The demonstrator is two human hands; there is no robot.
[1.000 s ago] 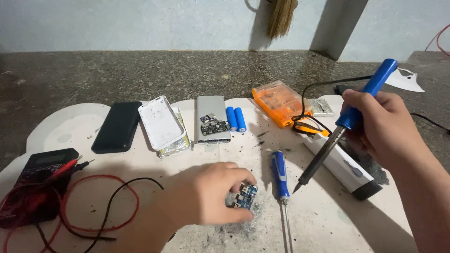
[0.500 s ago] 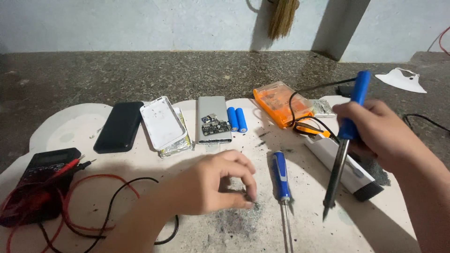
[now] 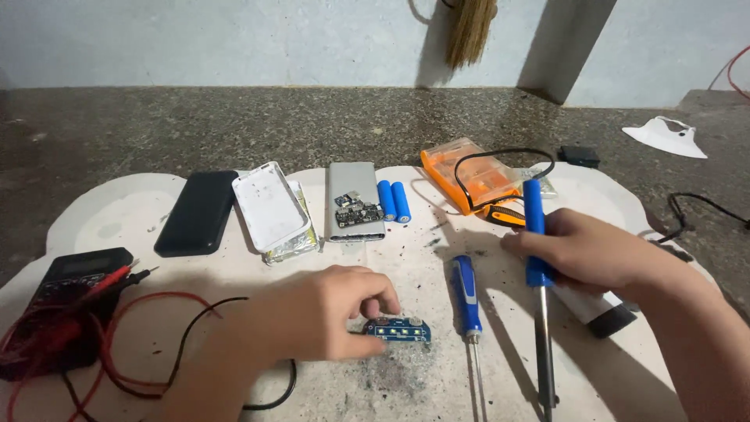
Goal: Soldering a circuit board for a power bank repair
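My left hand pinches a small blue circuit board against the white mat, fingertips on its left end. My right hand grips the blue handle of a soldering iron; its shaft points down toward me, tip near the bottom edge of the view, right of the board. A blue-handled screwdriver lies between the two hands.
At the back lie a black phone case, a white case, a grey power-bank shell with a board on it, two blue cells and an orange box. A black multimeter with red and black leads sits at left.
The soldering iron swung from slanting toward the board to pointing straight down at the right. My left hand shifted and uncovered the blue board on the mat.
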